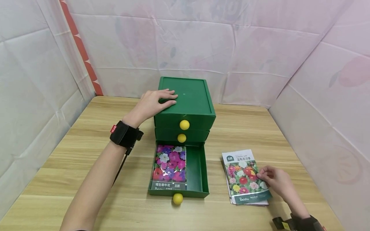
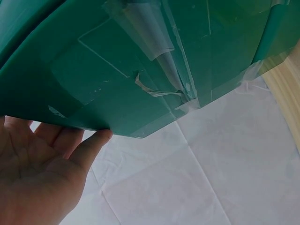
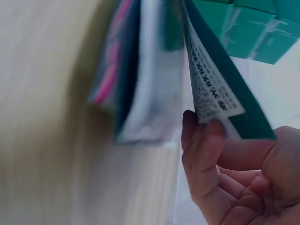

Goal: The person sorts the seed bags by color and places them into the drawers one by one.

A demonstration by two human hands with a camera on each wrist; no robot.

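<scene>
Left hand (image 1: 153, 104) flat on top of the green drawer box (image 1: 185, 96), fingers straight, thumb under the edge, holding nothing; right hand (image 1: 274, 179) at the edge of a small stack of seed packets (image 1: 245, 178) on the wooden table (image 1: 86, 154), just right of the box; fingers curled, pinching the top packet (image 3: 220, 89) and lifting its edge off the rest; bottom drawer (image 1: 199, 166) pulled out, another flower packet (image 1: 170, 166) lying flat in its left side; two upper drawers closed, each with a yellow knob (image 1: 184, 124); white cloth walls (image 1: 260, 48) all round.
</scene>
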